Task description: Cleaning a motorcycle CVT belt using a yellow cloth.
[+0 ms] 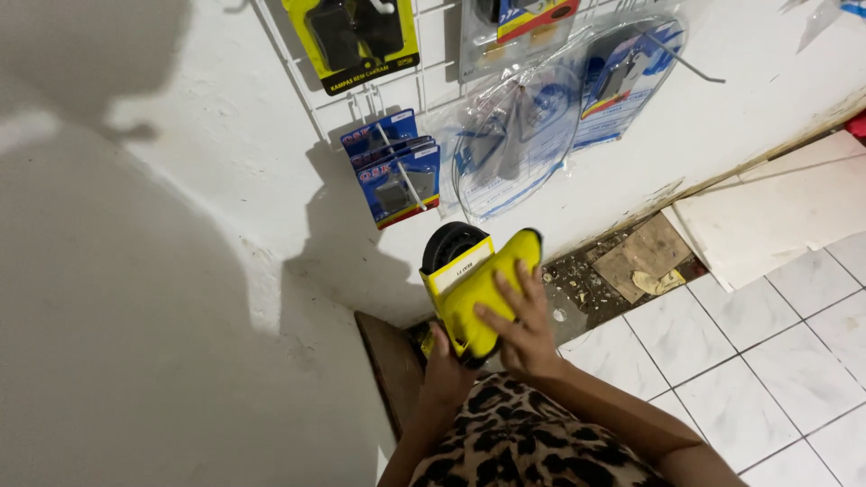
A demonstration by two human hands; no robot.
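Yellow packet [478, 293] with black wheel, left grip [444, 365] closed beneath, right grip [523, 332] closed on front

A single head-worn camera looks steeply down, close above both hands, facing a white wall [180, 271] and tiled floor [767, 361] beyond the grip.
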